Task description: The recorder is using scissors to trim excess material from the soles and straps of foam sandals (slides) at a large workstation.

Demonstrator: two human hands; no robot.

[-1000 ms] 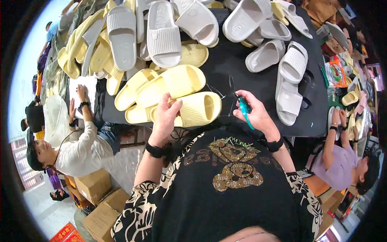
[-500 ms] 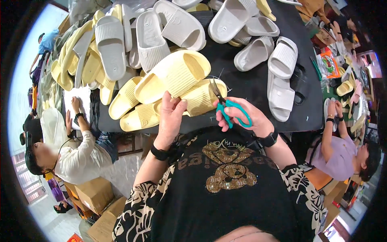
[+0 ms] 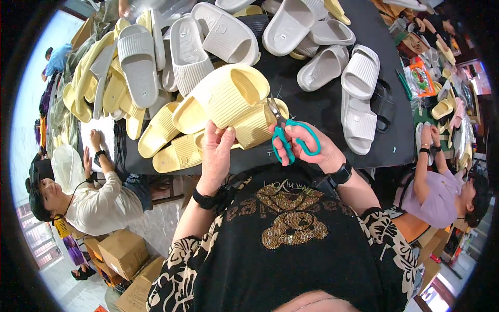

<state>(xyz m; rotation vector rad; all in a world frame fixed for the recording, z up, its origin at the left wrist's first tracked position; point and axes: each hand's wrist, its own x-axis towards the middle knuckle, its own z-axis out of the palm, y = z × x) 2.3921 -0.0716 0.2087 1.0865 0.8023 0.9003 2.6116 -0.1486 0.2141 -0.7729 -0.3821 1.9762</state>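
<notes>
1 upper yellow slipper [image 3: 226, 101] overlaps 1 lower yellow slipper [image 3: 254, 127] at the centre of the frame, both on a black table [image 3: 326, 110]. The left hand [image 3: 215, 158] is at their near edges, its thumb and forefinger close together with the tips up against the slippers; I cannot tell which of the 2 they pinch, or how the other fingers stand.

Just right of centre, the right hand [image 3: 326, 152] holds scissors [image 3: 281, 120] with teal handles, its fingers curled around the 2 loops. The blades point up at the right end of the lower yellow slipper; whether they touch it cannot be told.

To the left of this pair lie 2 flatter yellow slippers [image 3: 158, 130]. A heap of grey and yellow slippers [image 3: 138, 67] fills the upper left of the frame. Right of centre, 2 grey slippers [image 3: 359, 125] overlap end to end, with black straps [image 3: 383, 106] beside them.

A person in a white top [image 3: 106, 208] is at the left of the frame, a person in a lilac top [image 3: 429, 200] at the right. Cardboard boxes [image 3: 125, 255] stand at lower left.
</notes>
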